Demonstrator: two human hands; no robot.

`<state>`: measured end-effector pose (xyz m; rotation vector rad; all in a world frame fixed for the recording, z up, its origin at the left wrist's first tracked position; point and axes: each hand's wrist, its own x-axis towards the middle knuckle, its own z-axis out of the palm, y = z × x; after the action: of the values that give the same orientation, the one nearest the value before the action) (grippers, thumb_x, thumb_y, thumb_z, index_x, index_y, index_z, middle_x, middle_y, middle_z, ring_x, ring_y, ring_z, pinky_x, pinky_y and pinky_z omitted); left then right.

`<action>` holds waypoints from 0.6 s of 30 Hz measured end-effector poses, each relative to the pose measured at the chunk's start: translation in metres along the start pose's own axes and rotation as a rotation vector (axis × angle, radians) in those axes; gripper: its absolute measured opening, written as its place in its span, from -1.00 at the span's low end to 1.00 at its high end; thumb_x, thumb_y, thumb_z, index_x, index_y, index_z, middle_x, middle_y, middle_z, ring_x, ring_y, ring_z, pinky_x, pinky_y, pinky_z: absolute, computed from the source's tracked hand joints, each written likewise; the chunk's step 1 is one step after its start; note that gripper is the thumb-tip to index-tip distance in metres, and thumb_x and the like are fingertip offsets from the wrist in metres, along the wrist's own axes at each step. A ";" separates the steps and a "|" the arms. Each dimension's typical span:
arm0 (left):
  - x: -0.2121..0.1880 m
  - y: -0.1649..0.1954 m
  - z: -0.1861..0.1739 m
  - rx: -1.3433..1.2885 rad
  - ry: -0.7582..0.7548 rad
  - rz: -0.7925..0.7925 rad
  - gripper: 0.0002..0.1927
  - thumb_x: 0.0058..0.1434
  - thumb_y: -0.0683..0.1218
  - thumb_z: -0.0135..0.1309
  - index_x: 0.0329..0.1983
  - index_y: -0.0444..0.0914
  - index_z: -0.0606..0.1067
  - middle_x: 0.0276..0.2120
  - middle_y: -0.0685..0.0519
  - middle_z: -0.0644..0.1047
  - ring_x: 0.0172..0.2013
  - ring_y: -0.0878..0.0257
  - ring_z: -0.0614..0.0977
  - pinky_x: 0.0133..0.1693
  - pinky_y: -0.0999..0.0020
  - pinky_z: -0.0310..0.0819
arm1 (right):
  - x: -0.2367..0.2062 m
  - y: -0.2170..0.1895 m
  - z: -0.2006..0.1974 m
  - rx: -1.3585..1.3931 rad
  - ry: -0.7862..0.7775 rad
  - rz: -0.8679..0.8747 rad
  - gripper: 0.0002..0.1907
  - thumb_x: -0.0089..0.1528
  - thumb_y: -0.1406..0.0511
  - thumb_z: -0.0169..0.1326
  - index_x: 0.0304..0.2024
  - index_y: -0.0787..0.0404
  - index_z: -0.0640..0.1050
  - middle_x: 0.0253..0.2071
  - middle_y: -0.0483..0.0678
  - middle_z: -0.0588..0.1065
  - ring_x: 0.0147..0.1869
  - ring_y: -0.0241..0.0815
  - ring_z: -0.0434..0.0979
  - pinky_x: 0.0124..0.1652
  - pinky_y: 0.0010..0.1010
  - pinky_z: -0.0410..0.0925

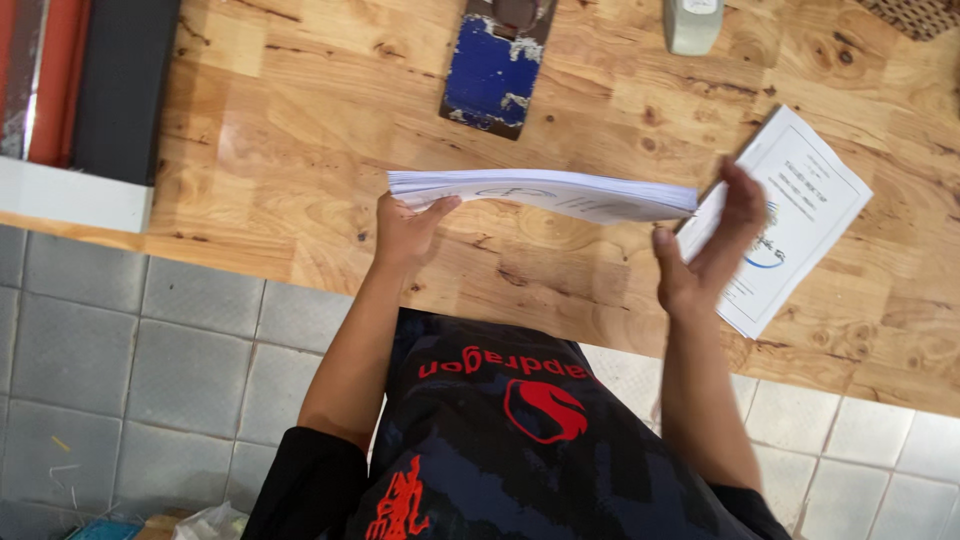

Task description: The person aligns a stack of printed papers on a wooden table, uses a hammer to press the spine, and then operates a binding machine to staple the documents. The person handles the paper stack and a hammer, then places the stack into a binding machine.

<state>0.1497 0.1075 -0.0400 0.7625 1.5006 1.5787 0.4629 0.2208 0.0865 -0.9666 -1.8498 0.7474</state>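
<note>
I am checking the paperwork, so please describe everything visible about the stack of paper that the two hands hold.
The stack of paper is a thin sheaf of white sheets with faint print on top, seen nearly edge-on. It is held level above the wooden table, not resting on it. The left hand grips its left end; the right hand touches its right end.

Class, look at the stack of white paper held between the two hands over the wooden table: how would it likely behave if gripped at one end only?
The paper stack already sags slightly between the left hand and right hand, so it would probably droop. Its loose-looking edges suggest sheets might slide apart. It looks thick enough to feel fairly weighty.
</note>
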 end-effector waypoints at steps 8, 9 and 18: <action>0.005 0.004 0.004 -0.042 0.001 0.001 -0.74 0.18 -0.29 0.31 -0.09 -0.34 0.54 -0.15 0.02 0.68 -0.13 0.33 0.71 -0.04 0.39 0.64 | 0.049 -0.096 0.062 -0.660 -0.594 -0.384 0.02 0.20 0.03 0.30 0.51 0.35 0.11 0.55 0.31 -0.01 0.61 0.37 -0.07 0.47 0.26 -0.17; 0.005 0.004 0.006 -0.064 0.008 0.023 -0.72 0.17 -0.30 0.32 -0.08 -0.34 0.52 -0.15 0.01 0.67 -0.13 0.33 0.70 -0.04 0.39 0.64 | 0.051 -0.098 0.070 -0.705 -0.679 -0.383 0.04 0.16 0.03 0.29 0.50 0.36 0.11 0.53 0.32 0.00 0.59 0.38 -0.06 0.43 0.28 -0.17; 0.007 0.012 0.007 -0.039 0.013 0.070 -0.63 0.13 -0.30 0.36 -0.04 -0.32 0.50 -0.12 0.02 0.65 -0.08 0.30 0.68 0.00 0.36 0.62 | 0.049 -0.106 0.079 -0.783 -0.693 -0.376 0.00 0.14 0.13 0.27 0.51 0.29 0.12 0.54 0.26 0.04 0.58 0.29 0.02 0.43 0.33 -0.19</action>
<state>0.1504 0.1168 -0.0277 0.7919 1.4626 1.6633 0.3435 0.2003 0.1592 -0.8107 -2.9466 0.0837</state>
